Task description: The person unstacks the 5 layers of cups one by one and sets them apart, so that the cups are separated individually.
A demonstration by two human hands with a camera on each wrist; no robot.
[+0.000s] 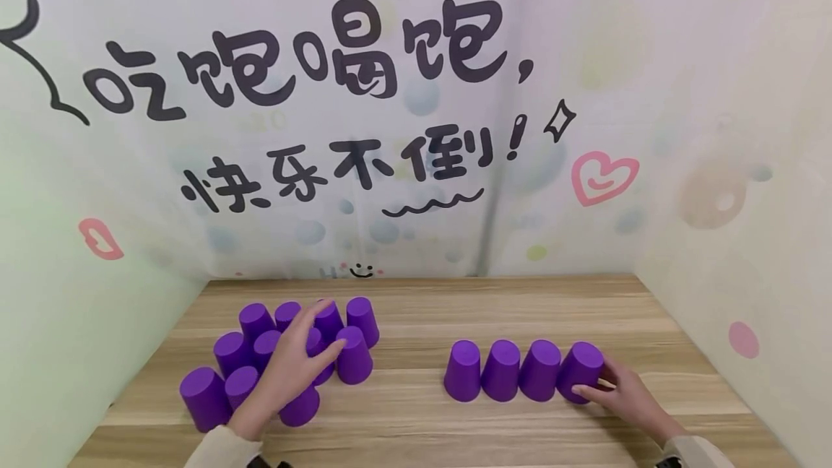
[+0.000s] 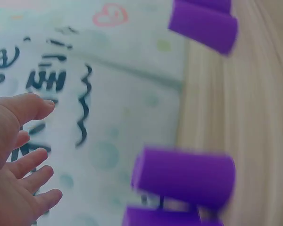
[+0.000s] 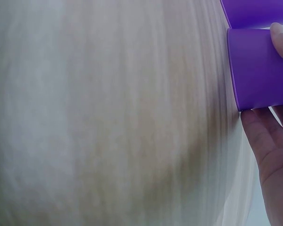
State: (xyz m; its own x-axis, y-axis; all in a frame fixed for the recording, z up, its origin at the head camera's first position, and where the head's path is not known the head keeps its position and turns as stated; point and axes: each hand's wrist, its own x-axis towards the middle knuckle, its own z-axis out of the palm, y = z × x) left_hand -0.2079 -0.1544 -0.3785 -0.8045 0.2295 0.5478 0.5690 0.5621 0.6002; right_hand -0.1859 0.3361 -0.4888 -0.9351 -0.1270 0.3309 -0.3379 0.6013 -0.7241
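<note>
On the right of the table stands a row of several upside-down purple plastic cups, from the leftmost cup (image 1: 463,372) to the rightmost cup (image 1: 581,370). My right hand (image 1: 627,394) holds that rightmost cup, thumb on its near side and fingers along its right side. In the right wrist view the held cup (image 3: 259,70) has its rim at the table, beside its neighbour cup (image 3: 259,12). My left hand (image 1: 292,367) hovers above a cluster of purple cups (image 1: 204,399), hiding some of them. The left wrist view shows the left hand (image 2: 14,160) with spread fingers, apart from a nearby cup (image 2: 184,176).
The wood-grain table (image 1: 416,425) meets a printed cloth backdrop (image 1: 416,237) at its far edge. Pale side walls (image 1: 734,251) flank it. Bare wood separates the cluster from the row.
</note>
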